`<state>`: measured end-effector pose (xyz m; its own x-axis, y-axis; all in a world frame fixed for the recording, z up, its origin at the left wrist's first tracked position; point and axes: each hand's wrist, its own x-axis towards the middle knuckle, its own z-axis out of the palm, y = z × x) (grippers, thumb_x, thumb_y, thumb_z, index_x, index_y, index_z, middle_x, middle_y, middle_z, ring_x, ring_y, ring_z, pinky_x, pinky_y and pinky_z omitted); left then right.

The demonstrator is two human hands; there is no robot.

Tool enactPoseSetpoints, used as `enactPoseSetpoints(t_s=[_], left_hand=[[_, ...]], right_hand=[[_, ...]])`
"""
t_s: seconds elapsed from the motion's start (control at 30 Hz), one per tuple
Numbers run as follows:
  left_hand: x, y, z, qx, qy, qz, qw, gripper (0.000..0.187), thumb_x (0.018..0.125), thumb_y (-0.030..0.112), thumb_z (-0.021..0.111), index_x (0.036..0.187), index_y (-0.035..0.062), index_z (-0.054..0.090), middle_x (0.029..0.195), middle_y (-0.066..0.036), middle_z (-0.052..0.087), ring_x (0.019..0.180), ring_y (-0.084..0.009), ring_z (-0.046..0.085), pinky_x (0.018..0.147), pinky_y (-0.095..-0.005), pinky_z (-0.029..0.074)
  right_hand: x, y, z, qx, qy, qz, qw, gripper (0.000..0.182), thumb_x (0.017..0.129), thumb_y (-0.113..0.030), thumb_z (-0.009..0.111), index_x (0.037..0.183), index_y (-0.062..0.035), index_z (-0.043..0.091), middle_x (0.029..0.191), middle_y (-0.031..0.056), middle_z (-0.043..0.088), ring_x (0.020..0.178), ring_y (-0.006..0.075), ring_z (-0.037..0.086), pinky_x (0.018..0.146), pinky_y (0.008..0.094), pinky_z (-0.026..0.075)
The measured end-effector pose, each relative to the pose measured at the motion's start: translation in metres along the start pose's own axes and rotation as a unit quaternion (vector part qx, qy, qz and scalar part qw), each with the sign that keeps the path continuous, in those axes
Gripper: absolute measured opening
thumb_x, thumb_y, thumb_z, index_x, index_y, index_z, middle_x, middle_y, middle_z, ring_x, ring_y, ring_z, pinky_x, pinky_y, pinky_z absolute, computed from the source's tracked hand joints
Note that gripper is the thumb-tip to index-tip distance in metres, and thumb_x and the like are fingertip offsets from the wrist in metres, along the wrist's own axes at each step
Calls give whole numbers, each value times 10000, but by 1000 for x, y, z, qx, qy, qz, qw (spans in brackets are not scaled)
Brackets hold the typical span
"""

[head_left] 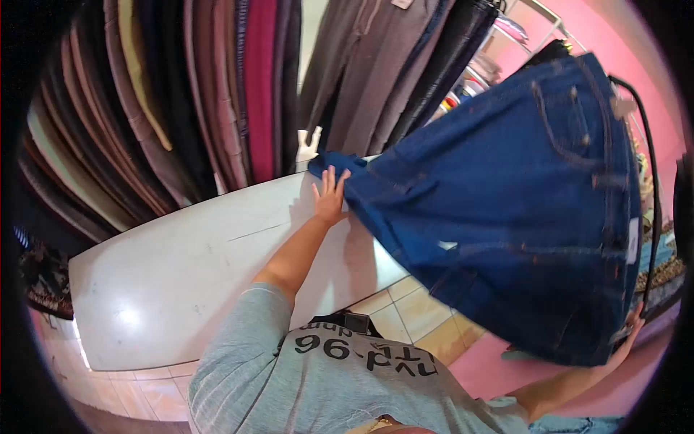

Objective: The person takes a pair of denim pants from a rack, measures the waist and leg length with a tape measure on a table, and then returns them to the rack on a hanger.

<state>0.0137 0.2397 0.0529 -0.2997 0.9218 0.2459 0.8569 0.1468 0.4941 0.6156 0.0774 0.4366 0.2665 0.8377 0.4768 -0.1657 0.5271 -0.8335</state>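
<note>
A pair of dark blue denim jeans (499, 188) stretches from the right side to the white table's far edge. Its waistband, belt loops and front pocket show at the right, and the narrower lower end rests on the table. My left hand (330, 199) lies on the fabric at that lower end, fingers spread. At the waistband, my right hand (630, 334) grips the jeans from the outer side, holding this end raised. Part of the right hand is hidden behind the cloth. A white tag (633, 240) shows at the waist.
The white table (173, 282) spans the left and middle. Behind it hang several trousers (217, 94) in dark, brown and pink colours. A black curved bar (654, 181) stands at right, near a metal rack (538, 11). Tiled floor (405, 311) shows below.
</note>
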Motion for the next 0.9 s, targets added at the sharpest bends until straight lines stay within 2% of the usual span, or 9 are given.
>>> enactPoseSetpoints(t_s=[0.17,0.33,0.53,0.63,0.67,0.73,0.8,0.87,0.9], left_hand=[[-38,23,89,114,-261,253,924,590,635,232,771,1180,147,560,1365,-73,411,1346,-254,302,1049,-649,196],[-96,72,95,39,-158,280,946,316,692,149,678,1003,129,631,946,-59,585,957,-253,568,804,-371,475],[-201,114,83,13,-320,119,940,383,686,309,716,988,86,645,896,-117,634,887,-319,611,743,-427,502],[-261,122,88,-30,-512,41,857,527,710,431,735,1052,41,640,972,-150,664,964,-327,612,842,-385,487],[-274,125,87,-130,-565,-45,814,708,720,416,753,1250,8,520,1199,-169,587,1142,-291,544,973,-355,415],[-304,124,104,-409,-338,-138,836,914,731,333,777,1416,2,271,1421,-172,378,1314,-268,367,1072,-359,300],[-295,141,78,-506,-168,-66,844,1159,705,229,806,1466,69,-54,1525,-197,55,1413,-257,71,1118,-368,146],[-283,167,24,-541,-86,-51,835,1230,687,64,789,1442,119,-180,1540,-147,-51,1411,-209,-60,1052,-342,286],[-285,183,3,-550,-5,-69,832,1092,710,59,776,1477,97,0,1510,-146,183,1371,-204,199,942,-314,412]], right_hand=[[-51,-27,-16,-183,161,35,969,499,953,-385,487,1302,-29,478,971,-13,506,994,104,500,910,261,402],[-49,27,-45,-155,168,40,973,472,940,-418,494,1180,-14,539,823,-18,472,749,101,502,762,264,476],[0,95,-115,-119,-44,103,987,458,947,-385,491,1150,25,526,785,8,471,729,129,533,772,325,524],[20,132,-146,-119,-110,116,980,487,939,-381,511,1157,54,512,770,19,487,694,119,543,799,386,545],[21,140,-144,-93,-133,121,979,480,937,-372,516,1145,60,516,762,31,501,689,129,550,781,392,553],[29,157,-139,-54,-167,129,976,462,935,-354,522,1115,73,528,747,54,522,679,150,561,744,407,568],[29,177,-128,-41,-201,124,971,435,938,-335,516,1060,82,549,727,80,527,656,180,564,690,427,584],[25,190,-101,-2,-290,132,948,430,949,-335,488,1038,82,542,708,96,524,638,202,579,668,462,581],[19,189,-81,31,-337,140,930,431,957,-335,469,1033,83,542,709,98,525,648,225,591,668,478,574]])
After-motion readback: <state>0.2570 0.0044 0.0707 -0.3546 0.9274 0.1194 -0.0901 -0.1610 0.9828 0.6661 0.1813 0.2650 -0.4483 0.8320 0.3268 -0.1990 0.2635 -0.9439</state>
